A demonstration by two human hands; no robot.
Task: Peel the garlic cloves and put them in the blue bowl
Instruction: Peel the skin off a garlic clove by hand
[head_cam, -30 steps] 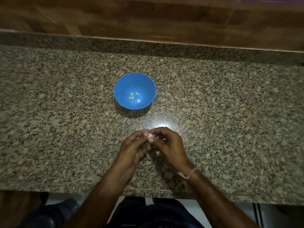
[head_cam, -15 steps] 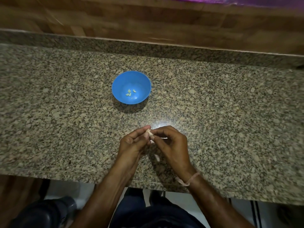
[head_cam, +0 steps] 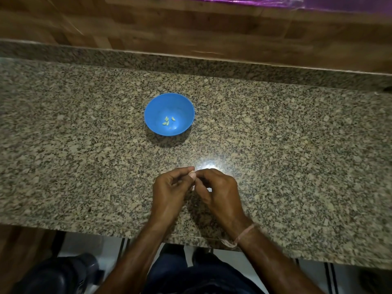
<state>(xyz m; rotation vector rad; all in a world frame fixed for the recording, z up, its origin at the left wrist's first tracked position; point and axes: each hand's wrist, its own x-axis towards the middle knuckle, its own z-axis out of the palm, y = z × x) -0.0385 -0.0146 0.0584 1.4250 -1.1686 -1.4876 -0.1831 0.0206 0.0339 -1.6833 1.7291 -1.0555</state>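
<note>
Item: garlic clove (head_cam: pixel 192 172), small and pale, mostly hidden, held above the near middle of the countertop (head_cam: pixel 297 166) between the fingertips of both hands. Left hand (head_cam: pixel 169 193): thumb and forefinger pinch the clove from the left, the other fingers curled under. Right hand (head_cam: pixel 219 192): thumb and forefinger pinch the same clove from the right, with the remaining fingers bent in towards the palm; how much skin is on the clove cannot be told. Blue bowl (head_cam: pixel 157 107): round, upright, standing on the countertop farther away than the hands and slightly left, well apart from them. Contents: peeled cloves (head_cam: pixel 167 121), a few small yellowish pieces lying close together on the bowl's bottom. Countertop: speckled granite, with a bright glare spot just beyond the hands. Thread band (head_cam: pixel 244 234): pale, around the right wrist. Wooden wall (head_cam: pixel 191 28): brown panels behind the raised granite edge at the far side. Purple strip (head_cam: pixel 275 1): along the far right edge.
</note>
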